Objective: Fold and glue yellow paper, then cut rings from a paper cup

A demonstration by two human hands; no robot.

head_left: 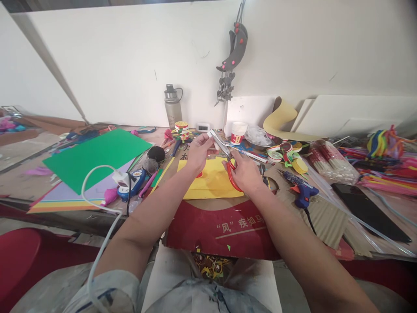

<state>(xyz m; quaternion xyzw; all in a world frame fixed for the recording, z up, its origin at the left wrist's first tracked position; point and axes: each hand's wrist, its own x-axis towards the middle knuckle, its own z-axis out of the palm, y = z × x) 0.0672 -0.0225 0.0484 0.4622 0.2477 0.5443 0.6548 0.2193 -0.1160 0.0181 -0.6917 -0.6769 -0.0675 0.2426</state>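
Observation:
My left hand (201, 150) is closed on a thin white strip (219, 140), probably paper, held up over the middle of the table. In my right hand (245, 171) is a pair of scissors with red handles (233, 176). The scissor blades (222, 145) point up and left, meeting the strip close to my left fingertips. Whether the blades have cut into it I cannot tell. Yellow sheets (215, 184) lie below both hands, on a dark red board (208, 226) printed with characters.
To the left are a green sheet (97, 158), a blue-and-white power strip (132, 184) and a white cable (85, 180). A blue glue gun (302, 193) and a black phone (368, 211) lie right. Behind stand a bottle (173, 106) and paper cups (238, 131).

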